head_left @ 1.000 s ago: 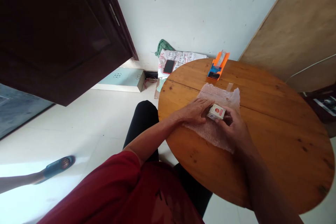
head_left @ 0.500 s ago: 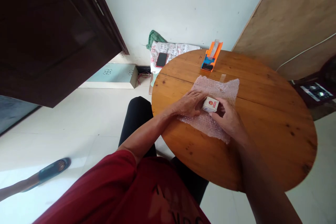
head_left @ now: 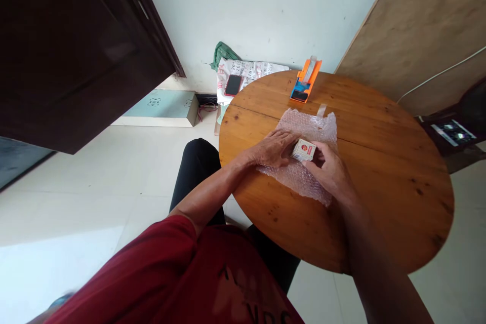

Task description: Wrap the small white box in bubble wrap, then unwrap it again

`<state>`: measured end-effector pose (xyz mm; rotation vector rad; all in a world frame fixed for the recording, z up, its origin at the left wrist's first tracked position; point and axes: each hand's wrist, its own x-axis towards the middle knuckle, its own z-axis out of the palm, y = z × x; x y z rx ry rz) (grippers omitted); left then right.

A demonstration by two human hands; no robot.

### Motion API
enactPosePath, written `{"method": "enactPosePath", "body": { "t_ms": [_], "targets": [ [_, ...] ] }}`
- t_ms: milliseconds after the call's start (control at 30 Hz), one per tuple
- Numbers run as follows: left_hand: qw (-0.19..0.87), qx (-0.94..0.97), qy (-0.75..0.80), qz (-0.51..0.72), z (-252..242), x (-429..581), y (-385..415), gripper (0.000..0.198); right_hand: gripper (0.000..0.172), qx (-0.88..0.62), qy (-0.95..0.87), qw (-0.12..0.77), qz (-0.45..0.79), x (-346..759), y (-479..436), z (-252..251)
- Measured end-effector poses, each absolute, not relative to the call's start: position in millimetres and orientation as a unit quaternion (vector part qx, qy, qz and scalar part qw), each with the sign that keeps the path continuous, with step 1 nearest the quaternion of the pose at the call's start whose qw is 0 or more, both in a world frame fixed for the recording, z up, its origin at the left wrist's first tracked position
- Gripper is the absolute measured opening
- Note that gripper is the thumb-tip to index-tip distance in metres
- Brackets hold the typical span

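A small white box [head_left: 304, 150] with a red print rests on a sheet of pinkish bubble wrap [head_left: 304, 182] on the round wooden table. My left hand [head_left: 275, 149] lies spread on the wrap, its fingers beside the box's left side. Around the box's right side curl the thumb and fingers of my right hand [head_left: 331, 168], which grips it. The wrap's upper right part is bent up, and a strip of tape [head_left: 321, 110] shows at its far edge.
On the far edge of the table [head_left: 395, 177] stands an orange and blue tape dispenser [head_left: 306, 81]. Behind the table's left side, a phone [head_left: 233, 85] lies on a printed white sack [head_left: 261, 69]. A dark door [head_left: 76, 50] is at left.
The right edge of the bubble wrap has lifted and folded inward a little. Both hands and the box have hardly moved. A person's foot at lower left has moved mostly out of view.
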<state>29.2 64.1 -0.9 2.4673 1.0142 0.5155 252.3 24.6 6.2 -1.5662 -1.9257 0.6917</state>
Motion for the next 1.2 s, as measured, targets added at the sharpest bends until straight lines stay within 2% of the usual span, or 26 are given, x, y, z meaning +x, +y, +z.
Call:
{"method": "enactPosePath", "body": {
  "t_ms": [767,1200],
  "targets": [
    [0.203,0.896,0.347,0.190,-0.2,28.0,65.0,0.077,0.049,-0.574,-0.726,0.272,0.265,254.7,24.0,8.8],
    [0.202,0.894,0.362,0.168,6.6,28.7,62.4,0.076,0.058,-0.581,-0.734,0.261,0.235,250.7,22.3,14.9]
  ]
}}
